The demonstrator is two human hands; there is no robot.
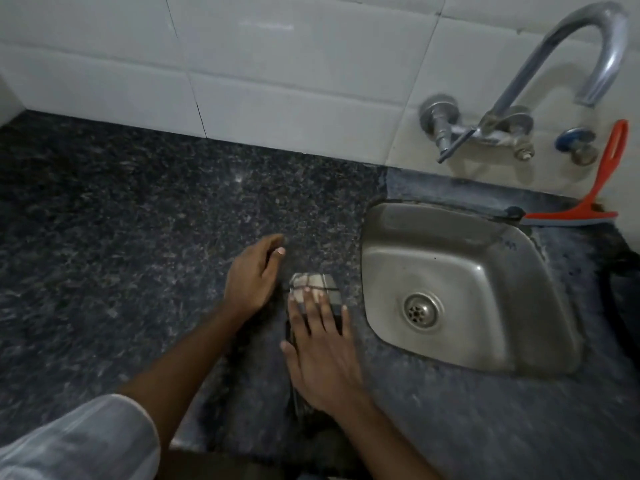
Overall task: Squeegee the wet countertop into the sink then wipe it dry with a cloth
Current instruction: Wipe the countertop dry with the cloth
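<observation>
A folded checked cloth (317, 284) lies on the dark speckled countertop (138, 220), just left of the steel sink (450, 271). My right hand (322, 355) lies flat on the cloth with straight, spread fingers pressing it down. My left hand (252, 275) rests on the counter right beside the cloth's left edge, fingers relaxed and holding nothing. The red squeegee (595, 199) stands on the counter behind the sink, its handle leaning against the tiled wall, well away from both hands.
A chrome wall tap (540, 81) arches over the sink's back right. White wall tiles (242, 64) border the counter's far edge. The counter's front edge (194, 441) runs beneath my forearms. A white sleeve (76, 441) shows at the lower left.
</observation>
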